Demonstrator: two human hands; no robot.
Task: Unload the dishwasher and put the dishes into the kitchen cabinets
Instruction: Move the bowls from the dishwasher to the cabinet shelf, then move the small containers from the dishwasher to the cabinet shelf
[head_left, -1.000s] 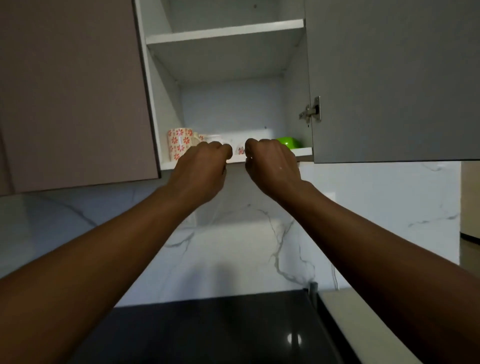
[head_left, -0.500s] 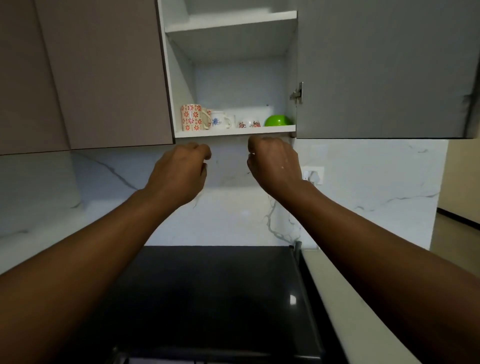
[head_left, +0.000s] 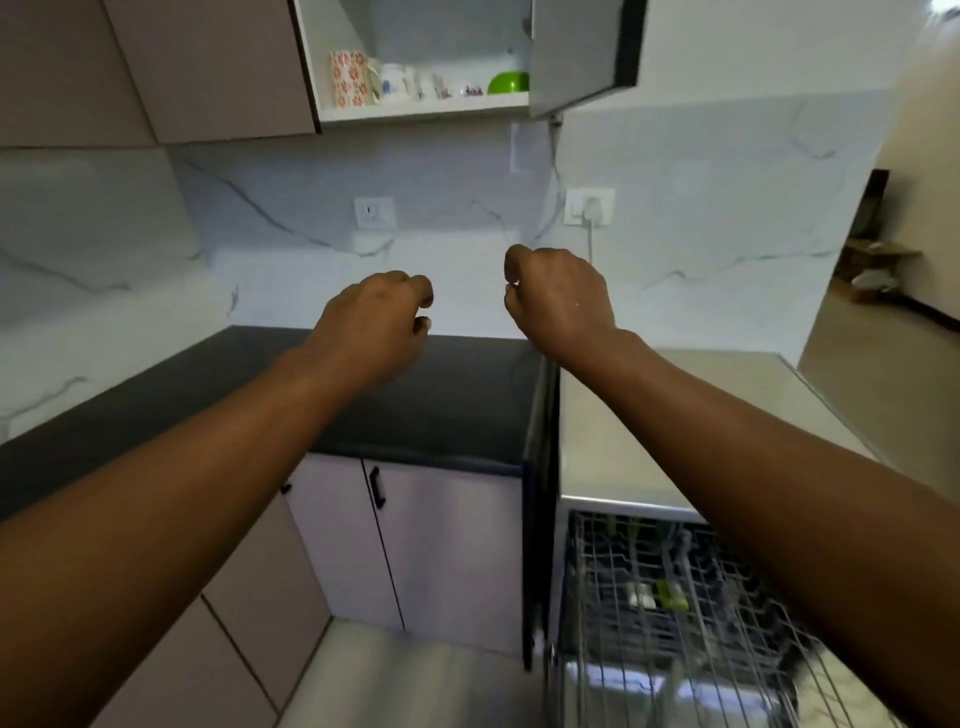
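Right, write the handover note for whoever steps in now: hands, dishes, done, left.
Left hand: raised over the black countertop, fingers loosely curled, no grip on anything.
Right hand: the same, empty.
Cabinet shelf, door open: floral mug, white cup, a few small pieces too blurred to name, green bowl.
Dishwasher rack: pulled out, lower right. A small yellow-green item lies in it; the rest is blurred.
Done: some crockery shelved.
Left: probably empty the rack, then close the cabinet door.
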